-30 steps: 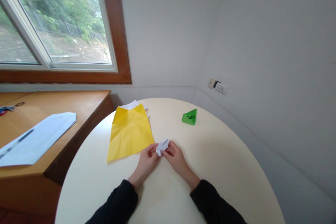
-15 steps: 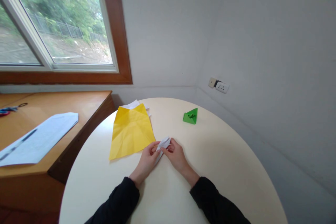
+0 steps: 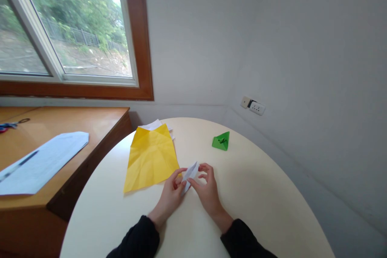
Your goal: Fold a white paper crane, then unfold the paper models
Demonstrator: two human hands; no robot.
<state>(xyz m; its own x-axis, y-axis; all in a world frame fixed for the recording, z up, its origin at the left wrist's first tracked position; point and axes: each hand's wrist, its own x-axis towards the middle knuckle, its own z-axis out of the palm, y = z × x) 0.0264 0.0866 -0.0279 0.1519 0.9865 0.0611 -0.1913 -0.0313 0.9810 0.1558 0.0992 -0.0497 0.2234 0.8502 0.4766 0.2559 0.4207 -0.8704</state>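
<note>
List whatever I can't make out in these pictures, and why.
Head view: part of the folded white paper, hidden by the left fingers.
Head view: most of the white sheets, covered by the yellow sheet.
Head view: the scissors' far end, cut off by the left edge.
Head view: any marks on the desk's paper, too faint.

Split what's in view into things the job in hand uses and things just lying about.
In use:
folded white paper, held by left hand, touched by right hand
round table

Apparently just lying about:
yellow sheet, white sheets partly beneath
green folded paper
pen
scissors
</note>
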